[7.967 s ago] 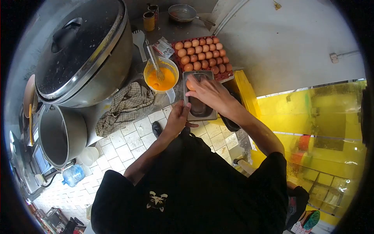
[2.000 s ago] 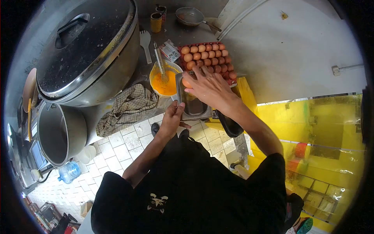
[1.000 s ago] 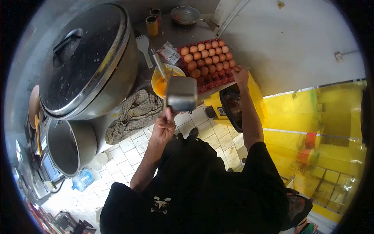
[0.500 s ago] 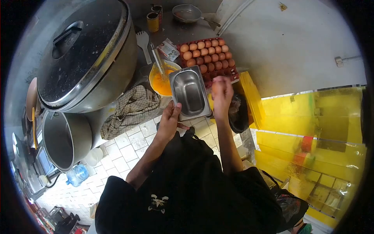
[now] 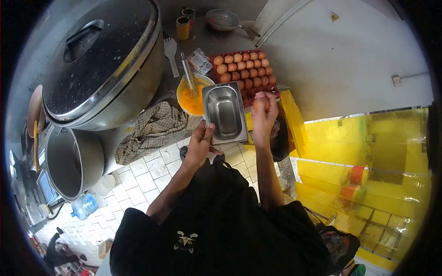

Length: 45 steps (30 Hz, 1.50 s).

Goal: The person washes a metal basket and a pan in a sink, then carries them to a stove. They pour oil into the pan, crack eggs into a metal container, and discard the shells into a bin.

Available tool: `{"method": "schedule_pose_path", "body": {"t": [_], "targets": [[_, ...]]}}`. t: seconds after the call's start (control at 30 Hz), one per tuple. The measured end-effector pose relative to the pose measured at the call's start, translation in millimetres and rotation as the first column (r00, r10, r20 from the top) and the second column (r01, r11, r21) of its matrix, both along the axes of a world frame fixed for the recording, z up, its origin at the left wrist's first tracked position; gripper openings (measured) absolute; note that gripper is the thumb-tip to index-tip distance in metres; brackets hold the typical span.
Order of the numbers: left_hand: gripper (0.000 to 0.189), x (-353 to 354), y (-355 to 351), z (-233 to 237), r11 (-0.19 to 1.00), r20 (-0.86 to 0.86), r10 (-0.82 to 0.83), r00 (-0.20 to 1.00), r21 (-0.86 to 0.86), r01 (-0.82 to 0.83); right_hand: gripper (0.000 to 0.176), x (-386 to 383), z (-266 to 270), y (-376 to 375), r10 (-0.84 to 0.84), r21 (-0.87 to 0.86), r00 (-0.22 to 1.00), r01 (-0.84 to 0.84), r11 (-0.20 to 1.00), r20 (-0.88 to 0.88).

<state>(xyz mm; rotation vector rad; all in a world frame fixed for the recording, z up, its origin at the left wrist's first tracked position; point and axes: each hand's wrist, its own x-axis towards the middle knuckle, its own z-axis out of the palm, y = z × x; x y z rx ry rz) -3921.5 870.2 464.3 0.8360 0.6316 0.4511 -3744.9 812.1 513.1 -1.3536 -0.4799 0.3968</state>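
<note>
My left hand (image 5: pixel 201 140) grips the lower left edge of a rectangular steel pan (image 5: pixel 224 112), which looks empty. To the pan's right, my right hand (image 5: pixel 264 112) has its fingers closed around a brown egg (image 5: pixel 260 105). Just beyond the pan lies a red tray (image 5: pixel 248 91) with several brown eggs in rows. A white bowl (image 5: pixel 181 87) of beaten orange-yellow egg stands left of the pan, a whisk (image 5: pixel 189 76) leaning in it. Near the bowl are a checkered cloth (image 5: pixel 149 131) and a small printed packet (image 5: pixel 200 61).
A large lidded pot (image 5: pixel 108 69) fills the left side, with a deep open pot (image 5: pixel 73 161) below it. A white slotted spatula (image 5: pixel 171 53), a yellow cup (image 5: pixel 183 28) and a small frying pan (image 5: pixel 222 20) sit farther back. Yellow plastic strips (image 5: pixel 386 152) hang at right.
The view has shifted slightly. My right hand with the egg has moved a little down relative to the pan's rim, and its fingers have turned slightly.
</note>
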Motion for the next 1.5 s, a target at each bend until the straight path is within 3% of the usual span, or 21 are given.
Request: {"method": "schedule_pose_path", "body": {"t": [0.1, 0.13, 0.23, 0.27, 0.47, 0.53, 0.8, 0.87, 0.97, 1.03, 1.17, 1.27, 1.37, 1.47, 1.5], "targets": [[0.039, -2, 0, 3, 1.000, -0.046, 0.001, 0.999, 0.015, 0.000, 0.028, 4, 24, 10, 0.211, -0.187, 0.860, -0.138, 0.973, 0.465], [0.040, -2, 2, 1, 1.000, -0.063, -0.014, 0.998, 0.014, 0.015, 0.039, 6, 39, 7, 0.434, -0.396, 0.820, -0.283, 0.874, 0.372], [0.030, -1, 4, -3, 1.000, -0.051, -0.020, 0.999, -0.007, 0.020, 0.043, 11, 45, 21, 0.675, -0.581, 0.471, -0.351, 0.735, 0.569], [0.031, 0, 5, -2, 1.000, -0.049, -0.026, 0.998, -0.006, 0.026, 0.042, 6, 46, 24, 0.703, -0.666, 0.379, -0.248, 0.703, 0.601], [0.033, 0, 7, 1, 0.999, -0.029, -0.031, 0.999, -0.007, 0.031, 0.039, -9, 51, 42, 0.875, -0.874, 0.163, -0.104, 0.474, 0.455], [0.038, -1, 6, -3, 0.999, -0.042, -0.037, 0.998, 0.004, 0.037, 0.040, -11, 55, 48, 0.899, -0.897, 0.130, -0.096, 0.432, 0.419], [0.028, -2, 6, 3, 1.000, -0.035, -0.011, 0.999, -0.025, 0.011, 0.046, -11, 58, 58, 0.927, -0.932, 0.124, -0.031, 0.361, 0.355], [0.027, -2, 6, 8, 1.000, -0.052, -0.009, 0.999, -0.022, 0.008, 0.050, -13, 63, 59, 0.924, -0.929, 0.089, 0.035, 0.369, 0.371], [0.032, 0, 6, 9, 1.000, -0.072, -0.009, 0.997, -0.009, 0.008, 0.053, -14, 73, 59, 0.862, -0.842, -0.070, 0.188, 0.506, 0.503], [0.041, 0, 5, 2, 1.000, -0.065, -0.015, 0.998, 0.007, 0.015, 0.051, -19, 89, 60, 0.851, -0.818, -0.087, 0.240, 0.523, 0.518], [0.041, 1, 6, 5, 1.000, -0.054, -0.022, 0.998, 0.004, 0.022, 0.048, -21, 103, 55, 0.834, -0.782, -0.111, 0.301, 0.546, 0.540], [0.041, 3, 5, 4, 1.000, -0.056, -0.010, 0.998, -0.007, 0.010, 0.045, -3, 85, 48, 0.814, -0.808, -0.023, 0.112, 0.579, 0.580], [0.042, 0, 6, 4, 0.999, -0.069, -0.010, 0.998, -0.048, 0.006, 0.047, 25, 58, 44, 0.657, -0.570, 0.193, -0.361, 0.738, 0.728], [0.040, -1, 10, 1, 0.998, -0.086, 0.021, 0.996, -0.063, -0.027, 0.047, 48, 21, 12, 0.490, -0.351, 0.708, -0.350, 0.869, 0.508], [0.037, -3, 12, 7, 0.997, -0.088, 0.031, 0.996, -0.064, -0.037, 0.049, 58, 9, -3, 0.396, -0.317, 0.804, -0.273, 0.908, 0.443]]}}
